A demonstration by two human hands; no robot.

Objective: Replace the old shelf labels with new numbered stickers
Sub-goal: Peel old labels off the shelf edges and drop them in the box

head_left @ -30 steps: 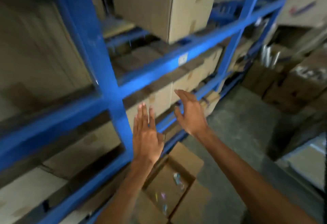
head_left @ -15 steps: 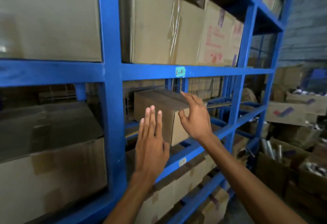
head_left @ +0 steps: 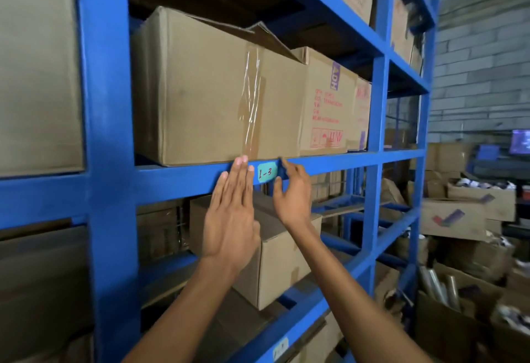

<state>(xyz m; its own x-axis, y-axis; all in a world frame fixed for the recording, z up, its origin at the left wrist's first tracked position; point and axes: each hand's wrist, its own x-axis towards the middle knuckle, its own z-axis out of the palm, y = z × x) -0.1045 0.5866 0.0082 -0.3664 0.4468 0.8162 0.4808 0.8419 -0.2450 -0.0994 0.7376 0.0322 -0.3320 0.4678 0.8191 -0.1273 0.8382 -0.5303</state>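
While the blue steel rack fills most of the room's near side, its bays are packed with cardboard cartons, the biggest of them a taped brown carton that sits on the horizontal beam at about chest height. On the face of that beam, just under the carton's taped seam, is the thing that matters: a small teal label hand-marked "1-3" in red.

Both of the person's hands are up at it. The left hand is flat and open, its fingers straight together and lying against the beam just left of the label, holding nothing. The right hand is loosely open on the other side, thumb and forefinger spread and close to the label's right edge; I cannot tell whether they touch it, and they grip nothing.

I judge this the start of peeling the old label off, with the left hand bracing. Next, a fingernail has to get under a corner, most likely the right one, and lift slowly so the paper comes away whole. No new sticker is visible in either hand. Lower down, another beam carries a pale label.
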